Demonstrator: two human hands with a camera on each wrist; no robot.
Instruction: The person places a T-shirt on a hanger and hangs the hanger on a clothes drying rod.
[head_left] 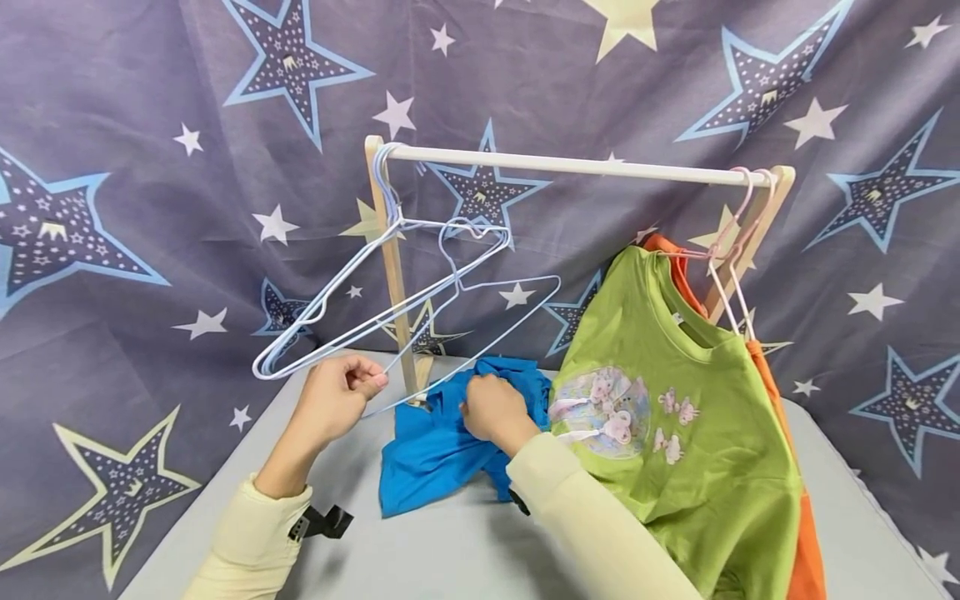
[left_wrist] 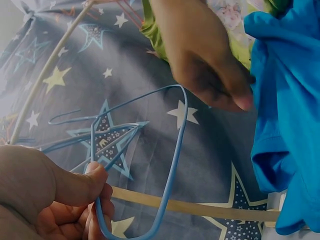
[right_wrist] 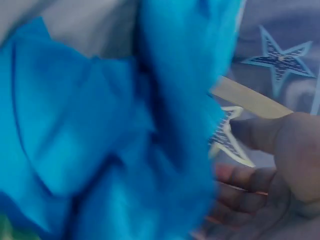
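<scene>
My left hand point(head_left: 337, 396) pinches a light blue wire hanger point(left_wrist: 175, 155) near one lower corner, between thumb and fingers. Its hook stands free of the rail, in front of other hangers. A crumpled blue garment point(head_left: 427, 467) lies on the table in front of the rack. Over it, in the head view, is my right hand point(head_left: 495, 408) with bent fingers. The right wrist view shows the thumb apart from the loosely bent fingers point(right_wrist: 245, 197), at the edge of the blue cloth point(right_wrist: 100, 125). Some fingertips are hidden by the cloth.
A clothes rack has a white rail point(head_left: 562, 162) on wooden legs. Several pale hangers point(head_left: 400, 222) hang at its left end. At the right end hang a green shirt point(head_left: 712, 417) and an orange garment point(head_left: 806, 542). Behind is a star-patterned curtain point(head_left: 480, 67).
</scene>
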